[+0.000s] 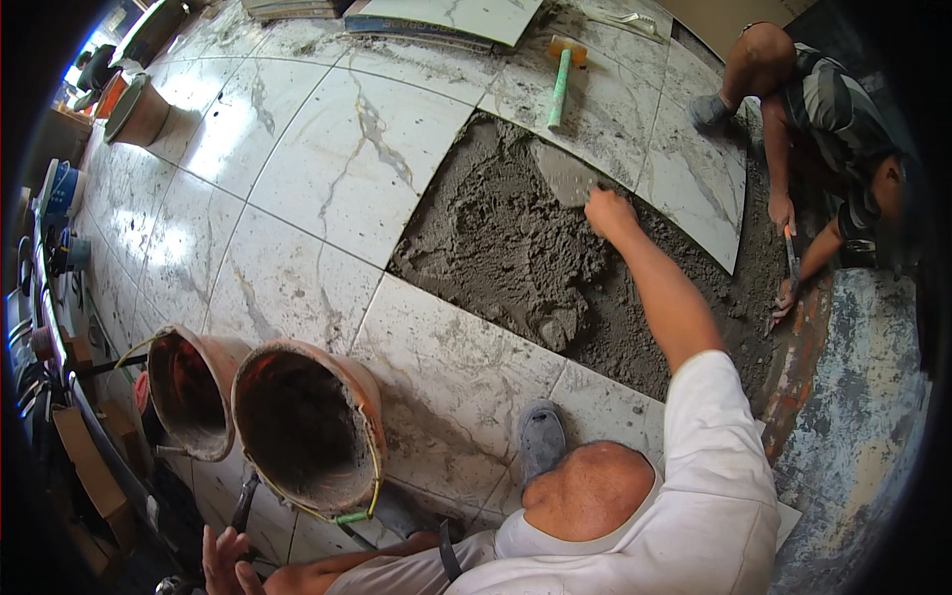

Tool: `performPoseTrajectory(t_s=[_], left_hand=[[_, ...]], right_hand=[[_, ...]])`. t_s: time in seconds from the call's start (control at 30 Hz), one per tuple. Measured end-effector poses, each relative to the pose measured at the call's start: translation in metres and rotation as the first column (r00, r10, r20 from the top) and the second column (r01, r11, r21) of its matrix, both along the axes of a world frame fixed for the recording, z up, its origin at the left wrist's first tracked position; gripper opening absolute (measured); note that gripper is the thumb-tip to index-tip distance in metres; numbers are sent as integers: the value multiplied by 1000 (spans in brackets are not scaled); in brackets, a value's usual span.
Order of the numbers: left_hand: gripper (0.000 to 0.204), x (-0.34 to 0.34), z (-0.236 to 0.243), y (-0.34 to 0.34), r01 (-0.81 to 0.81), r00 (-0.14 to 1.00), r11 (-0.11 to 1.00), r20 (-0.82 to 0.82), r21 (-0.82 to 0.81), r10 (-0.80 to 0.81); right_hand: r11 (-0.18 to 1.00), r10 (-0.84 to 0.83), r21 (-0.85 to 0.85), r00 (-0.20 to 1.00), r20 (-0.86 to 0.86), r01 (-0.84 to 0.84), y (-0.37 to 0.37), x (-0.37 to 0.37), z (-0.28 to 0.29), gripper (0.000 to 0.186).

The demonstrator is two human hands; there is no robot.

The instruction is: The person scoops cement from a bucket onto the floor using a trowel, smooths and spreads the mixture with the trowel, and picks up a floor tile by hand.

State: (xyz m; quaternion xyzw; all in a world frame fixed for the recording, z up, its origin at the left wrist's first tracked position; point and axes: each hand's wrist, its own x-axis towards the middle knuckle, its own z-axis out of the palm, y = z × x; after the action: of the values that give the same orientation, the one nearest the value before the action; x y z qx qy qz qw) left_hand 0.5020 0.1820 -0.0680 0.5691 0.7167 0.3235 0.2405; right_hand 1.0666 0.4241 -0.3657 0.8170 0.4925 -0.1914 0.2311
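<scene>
Grey trowel (563, 178) juts leftward from the right fingers (599, 210).

White grey-veined tile floor (288, 188) with an open patch of grey mortar (486, 233) at its centre.
The large tiles, dusted and smeared with grey, run from the upper left of the frame to the lower middle; the mortar lies rough and lumpy beside their cut-off edge, spreading toward the right. Above it, at top centre, a mallet (559, 91) with a green handle and amber head lies on the tiles, near a flat stack of tiles (461, 18) at the top edge. At lower left stand two buckets (354, 377), dirty orange-brown, close side by side; another brownish bucket (141, 114) stands at upper left.
</scene>
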Motion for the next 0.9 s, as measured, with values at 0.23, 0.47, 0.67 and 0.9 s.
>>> performPoseTrajectory(t_s=[0.23, 0.47, 0.67, 0.9], left_hand=[[38, -5, -3, 7, 40, 999, 999, -8, -36, -41], [38, 0, -6, 10, 80, 996, 997, 50, 6, -80], [37, -7, 0, -2, 47, 999, 999, 16, 1, -47], [36, -9, -8, 2, 57, 998, 998, 14, 24, -57]], right_hand=[[999, -46, 29, 999, 26, 45, -44, 21, 2, 28], [997, -71, -27, 994, 86, 74, -19, 27, 9, 30], [997, -68, 29, 997, 43, 67, -52, 29, 21, 31], [980, -178, -77, 980, 93, 185, -68, 43, 11, 30]])
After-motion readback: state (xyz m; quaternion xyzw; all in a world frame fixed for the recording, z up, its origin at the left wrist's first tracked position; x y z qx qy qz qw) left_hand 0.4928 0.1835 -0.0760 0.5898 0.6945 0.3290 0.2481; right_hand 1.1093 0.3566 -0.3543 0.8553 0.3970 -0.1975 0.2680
